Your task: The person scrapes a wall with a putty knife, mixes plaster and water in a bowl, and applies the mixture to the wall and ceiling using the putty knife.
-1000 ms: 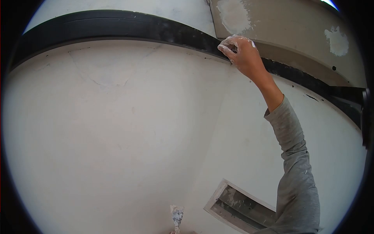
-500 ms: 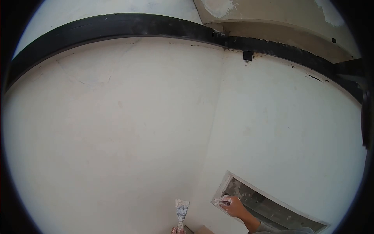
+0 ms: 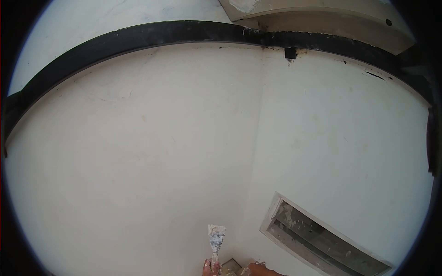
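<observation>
At the bottom edge, my left hand (image 3: 211, 267) is wrapped round the handle of a putty knife (image 3: 216, 238). Its blade points up and is crusted with white and grey filler. Just to the right, my right hand (image 3: 256, 269) reaches in from the right, smeared with whitish material and partly cut off by the frame. Its fingers look curled; what they hold, if anything, I cannot make out. Both hands are low in front of the pale wall (image 3: 152, 152), near its inner corner.
A recessed window-like opening (image 3: 322, 237) with a pale surround sits in the right wall. Overhead runs a black beam (image 3: 184, 32), with a small black bracket (image 3: 290, 54) below it. A beige panel (image 3: 322, 18) is above. A small dark framed shape (image 3: 231, 264) shows between my hands.
My right hand has left the lower-left corner of the opening's surround and moved left and down, beside my left hand. The putty knife sits slightly higher in view. The camera view has shifted somewhat.
</observation>
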Tool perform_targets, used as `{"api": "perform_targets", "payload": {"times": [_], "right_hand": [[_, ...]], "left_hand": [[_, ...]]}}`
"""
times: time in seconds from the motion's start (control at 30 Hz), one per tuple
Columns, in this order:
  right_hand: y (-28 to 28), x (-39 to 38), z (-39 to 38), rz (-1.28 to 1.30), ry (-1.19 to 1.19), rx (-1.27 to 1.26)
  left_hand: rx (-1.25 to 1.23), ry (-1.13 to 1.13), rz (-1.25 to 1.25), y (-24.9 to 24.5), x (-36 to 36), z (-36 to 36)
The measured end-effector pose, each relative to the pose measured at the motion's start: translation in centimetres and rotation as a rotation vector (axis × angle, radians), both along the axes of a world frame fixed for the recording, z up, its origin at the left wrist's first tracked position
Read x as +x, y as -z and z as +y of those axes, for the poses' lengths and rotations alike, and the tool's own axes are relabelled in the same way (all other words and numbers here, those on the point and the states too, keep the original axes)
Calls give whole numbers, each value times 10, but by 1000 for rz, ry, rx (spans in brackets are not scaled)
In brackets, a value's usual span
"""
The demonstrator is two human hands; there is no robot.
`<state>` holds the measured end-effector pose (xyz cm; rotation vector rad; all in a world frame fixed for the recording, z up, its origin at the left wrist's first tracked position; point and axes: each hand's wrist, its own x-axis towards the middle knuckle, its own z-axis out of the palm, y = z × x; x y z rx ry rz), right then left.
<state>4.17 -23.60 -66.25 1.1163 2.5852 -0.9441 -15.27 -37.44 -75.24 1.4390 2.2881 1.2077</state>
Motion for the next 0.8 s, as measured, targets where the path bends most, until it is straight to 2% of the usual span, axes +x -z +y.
{"api": "perform_targets", "payload": {"times": [0.03,0.07,0.1,0.13,0.17,0.23,0.27,0.3,0.33,0.37,0.4,0.43,0.47,0.5,0.57,0.6,0.63,0.67,0.7,0.77,0.8], "right_hand": [[16,-1,3,-28,-58,-22],[33,0,4,-58,-116,-45],[42,3,2,-91,-173,-68],[24,2,-3,-94,-179,-75],[-10,-3,-8,-149,-197,0],[-46,-10,-5,-206,-218,69],[-53,-12,-3,-182,-194,17],[-54,-12,-3,-158,-168,-37],[-46,-7,-3,-64,-192,5],[-31,-5,0,-68,-189,-9],[-13,-3,6,14,-268,34],[-19,0,2,94,-350,76],[-25,3,1,48,-302,22],[-54,1,0,-9,-261,-42],[-63,4,0,107,-154,-31],[-85,5,-2,232,-103,-25],[-81,7,0,406,-67,71],[-113,3,-3,500,-13,53],[-133,3,-3,560,36,18],[-176,1,-6,735,98,63],[-191,0,-10,726,105,54]], "left_hand": [[13,20,-448,-3,0,-4],[5,11,-447,-4,0,-8],[43,10,-336,-3,2,-12],[82,11,-226,-3,5,-16],[74,6,-230,-18,8,-17],[110,-148,-765,-60,11,-15],[102,-151,-766,-54,8,-18],[78,-67,-521,-42,1,-19],[52,19,-279,-51,1,-22],[38,21,-284,-59,8,-28],[193,6,-612,-112,20,-26],[351,-20,-942,-155,27,-20],[350,13,-932,-176,30,-18],[345,32,-932,-191,36,-20],[413,95,-919,-201,36,-18],[398,95,-878,-202,35,-18],[404,103,-935,-204,35,-19],[421,105,-1059,-215,37,-20],[394,92,-991,-219,36,-22],[434,130,-1118,-229,36,-23],[423,125,-1126,-230,37,-24]]}}
